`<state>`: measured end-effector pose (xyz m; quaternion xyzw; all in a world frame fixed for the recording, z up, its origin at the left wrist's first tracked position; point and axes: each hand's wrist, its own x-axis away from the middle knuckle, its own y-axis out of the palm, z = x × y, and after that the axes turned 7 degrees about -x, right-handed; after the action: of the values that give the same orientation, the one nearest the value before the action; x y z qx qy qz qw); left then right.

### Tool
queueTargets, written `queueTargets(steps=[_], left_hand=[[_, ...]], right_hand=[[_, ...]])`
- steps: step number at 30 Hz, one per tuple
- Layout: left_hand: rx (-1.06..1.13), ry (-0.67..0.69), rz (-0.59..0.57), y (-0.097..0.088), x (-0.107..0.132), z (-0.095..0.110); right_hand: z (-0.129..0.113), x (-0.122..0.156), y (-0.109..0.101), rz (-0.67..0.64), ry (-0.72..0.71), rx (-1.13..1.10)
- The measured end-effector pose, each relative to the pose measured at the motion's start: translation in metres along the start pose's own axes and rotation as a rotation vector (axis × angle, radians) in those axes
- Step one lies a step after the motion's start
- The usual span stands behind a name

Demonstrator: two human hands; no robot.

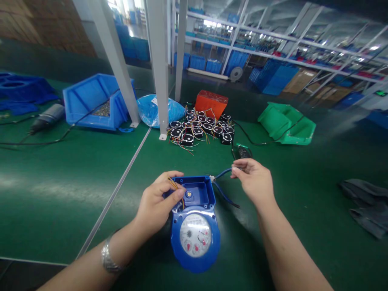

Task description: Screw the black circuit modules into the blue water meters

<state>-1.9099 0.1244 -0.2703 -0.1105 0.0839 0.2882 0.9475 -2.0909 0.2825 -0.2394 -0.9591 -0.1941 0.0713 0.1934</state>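
Note:
A blue water meter (195, 228) with a white dial lies on the green table (60, 194), its open square compartment facing away from me. My left hand (159, 204) grips the compartment's left side, fingers pinched on thin orange and yellow wires at its rim. My right hand (254, 180) is closed on the end of a dark blue cable (222, 194) that leaves the meter's right side through a small metal fitting.
A cluster of small black modules with coloured wires (200, 129) sits behind the meter, beside an orange box (212, 103). A blue bin (93, 103), a green bin (286, 121), a blue plastic bag (151, 111), white posts (159, 68) and dark cloth (365, 206) lie around.

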Motion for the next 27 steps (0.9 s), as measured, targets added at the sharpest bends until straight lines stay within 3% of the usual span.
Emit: queueTargets(steps=[7,13,17,23,27], left_hand=[[0.037,-0.031,0.060,0.000,0.005,0.001],[0.065,-0.101,0.094,-0.001,0.003,0.002],[0.062,-0.102,0.090,-0.002,0.004,0.003],[0.082,-0.027,0.083,0.002,0.005,0.002],[0.084,0.080,0.091,0.005,0.005,-0.001]], right_hand=[[0.029,0.014,-0.019,-0.118,0.144,0.295],[0.026,0.056,-0.011,-0.361,0.021,0.824],[0.032,0.075,0.002,-0.319,-0.049,1.031],[0.042,0.074,-0.009,-0.180,-0.181,0.818],[0.026,0.065,-0.022,-0.108,-0.081,0.417]])
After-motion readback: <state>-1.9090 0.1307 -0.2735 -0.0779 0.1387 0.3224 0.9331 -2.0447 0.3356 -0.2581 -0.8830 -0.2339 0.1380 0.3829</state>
